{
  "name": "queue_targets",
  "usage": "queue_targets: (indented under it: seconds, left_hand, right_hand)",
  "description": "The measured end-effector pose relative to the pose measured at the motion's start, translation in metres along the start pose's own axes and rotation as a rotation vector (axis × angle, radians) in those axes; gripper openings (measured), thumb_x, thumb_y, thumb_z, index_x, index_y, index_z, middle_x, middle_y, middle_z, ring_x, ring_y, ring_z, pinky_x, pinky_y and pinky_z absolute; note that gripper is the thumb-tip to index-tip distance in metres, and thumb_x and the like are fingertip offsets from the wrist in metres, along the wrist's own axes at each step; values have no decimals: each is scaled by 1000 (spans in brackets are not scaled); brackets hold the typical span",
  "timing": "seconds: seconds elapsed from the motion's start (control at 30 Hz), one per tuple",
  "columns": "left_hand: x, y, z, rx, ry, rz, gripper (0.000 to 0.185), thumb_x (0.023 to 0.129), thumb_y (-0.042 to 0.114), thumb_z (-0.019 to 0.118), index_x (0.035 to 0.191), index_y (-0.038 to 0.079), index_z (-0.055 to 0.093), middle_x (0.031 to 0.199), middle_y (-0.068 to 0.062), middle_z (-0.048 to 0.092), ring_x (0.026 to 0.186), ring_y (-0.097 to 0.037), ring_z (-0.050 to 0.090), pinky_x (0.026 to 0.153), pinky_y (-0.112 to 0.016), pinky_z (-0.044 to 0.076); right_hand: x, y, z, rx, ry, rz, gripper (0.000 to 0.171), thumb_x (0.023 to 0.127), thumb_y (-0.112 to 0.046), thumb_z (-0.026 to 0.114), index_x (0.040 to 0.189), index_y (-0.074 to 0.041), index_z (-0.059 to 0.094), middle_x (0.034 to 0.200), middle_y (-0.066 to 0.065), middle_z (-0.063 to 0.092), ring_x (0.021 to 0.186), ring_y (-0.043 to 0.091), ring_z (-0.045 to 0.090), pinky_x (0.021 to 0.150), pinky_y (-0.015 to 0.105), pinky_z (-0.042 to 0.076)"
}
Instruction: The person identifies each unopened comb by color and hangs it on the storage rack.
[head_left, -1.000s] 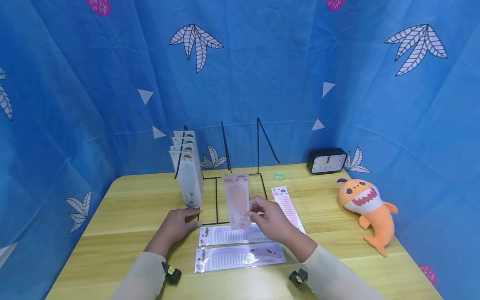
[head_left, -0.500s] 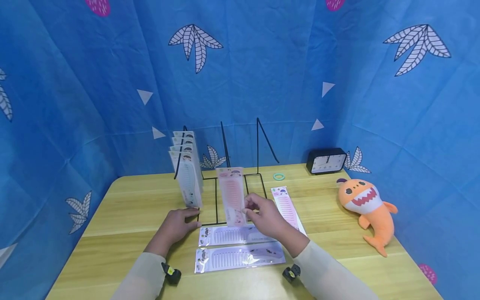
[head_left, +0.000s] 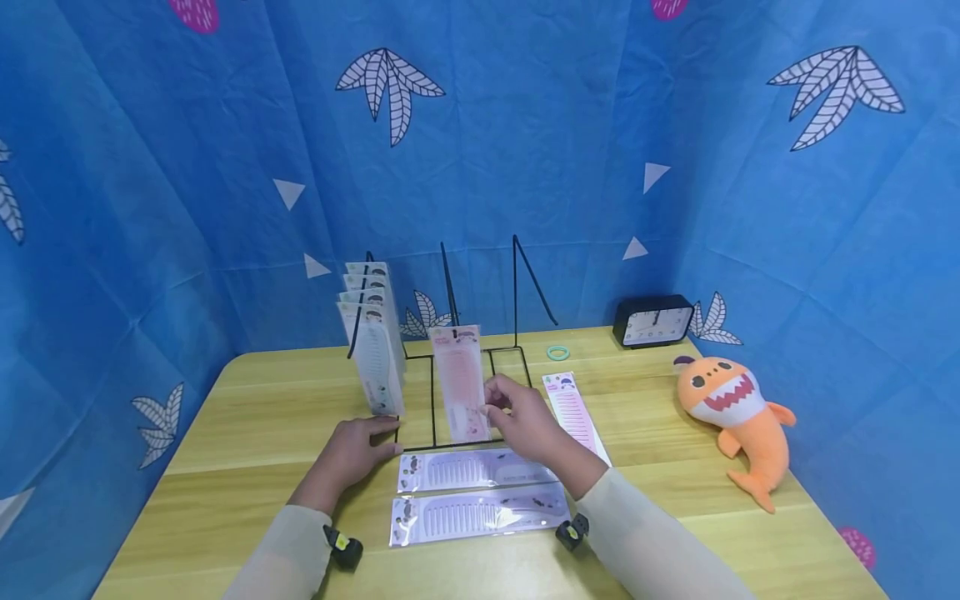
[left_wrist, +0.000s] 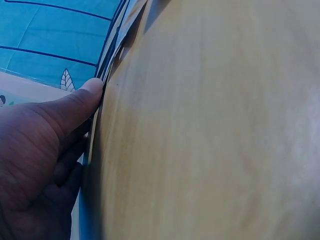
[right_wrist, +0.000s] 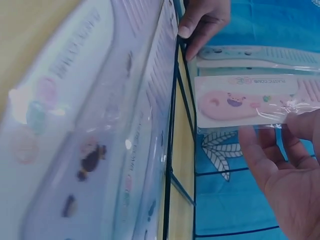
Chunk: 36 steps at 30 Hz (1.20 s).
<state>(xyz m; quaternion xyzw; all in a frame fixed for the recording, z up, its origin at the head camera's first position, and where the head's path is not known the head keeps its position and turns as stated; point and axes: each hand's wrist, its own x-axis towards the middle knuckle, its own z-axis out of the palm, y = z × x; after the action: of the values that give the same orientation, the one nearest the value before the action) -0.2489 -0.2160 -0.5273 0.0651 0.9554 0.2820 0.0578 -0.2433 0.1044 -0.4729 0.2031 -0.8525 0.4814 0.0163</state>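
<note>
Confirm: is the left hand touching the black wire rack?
Touching. Left wrist view shows the left hand with its thumb tip pressed against the black wire rack.

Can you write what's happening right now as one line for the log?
right hand: holds pink comb pack upright over wire rack | left hand: rests on rack's front corner | two comb packs flat on table

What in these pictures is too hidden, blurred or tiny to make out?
- Clock hands: head view, too small to read.
- Pink comb pack lower end: head view, whether it touches the wire rack is unclear.
- Left hand fingers: left wrist view, hidden under the palm.
- Flat comb packs' print: right wrist view, blurred.
</note>
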Motion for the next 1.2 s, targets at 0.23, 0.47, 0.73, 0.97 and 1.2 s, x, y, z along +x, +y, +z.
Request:
queue_targets:
  seconds: [0.23, 0.47, 0.73, 0.97, 1.2]
  left_hand:
    - [-1, 0, 2, -22, 12, 18, 47, 99, 27, 83, 144, 18, 73, 157, -14, 63, 150, -43, 54, 126, -63, 43]
    - [-4, 2, 0, -44, 13, -15, 46, 99, 27, 83, 144, 20, 74, 158, -12, 62, 152, -43, 52, 127, -64, 42]
    - [-4, 1, 2, -55, 1, -19, 47, 100, 26, 82, 146, 21, 72, 160, -12, 61, 153, -42, 50, 127, -63, 42]
    - [-3, 3, 1, -55, -7, -17, 47, 100, 26, 82, 146, 21, 72, 160, -15, 60, 153, -44, 50, 125, -65, 43]
    - [-2, 2, -1, -37, -2, -19, 46, 100, 26, 82, 145, 22, 72, 159, -14, 61, 152, -44, 51, 125, -65, 43]
  right_hand:
    - [15, 6, 0, -2, 5, 47, 6, 108, -4, 66, 108, -10, 63, 104, -1, 72, 105, 17, 72, 92, 34, 67]
    - [38, 6, -3, -26, 36, 85, 8, 108, -4, 66, 107, -10, 62, 106, 3, 73, 110, 24, 73, 86, 36, 68]
    - [71, 9, -4, -18, 60, 107, 10, 109, -3, 63, 106, -12, 58, 107, 7, 70, 108, 26, 73, 84, 36, 67]
    - [97, 14, -7, 71, 73, 142, 6, 112, -2, 57, 113, -7, 58, 115, 14, 66, 115, 33, 73, 96, 49, 68]
    - [119, 9, -7, 68, 50, 214, 8, 115, -9, 52, 122, -12, 57, 129, 12, 65, 128, 35, 70, 101, 49, 67]
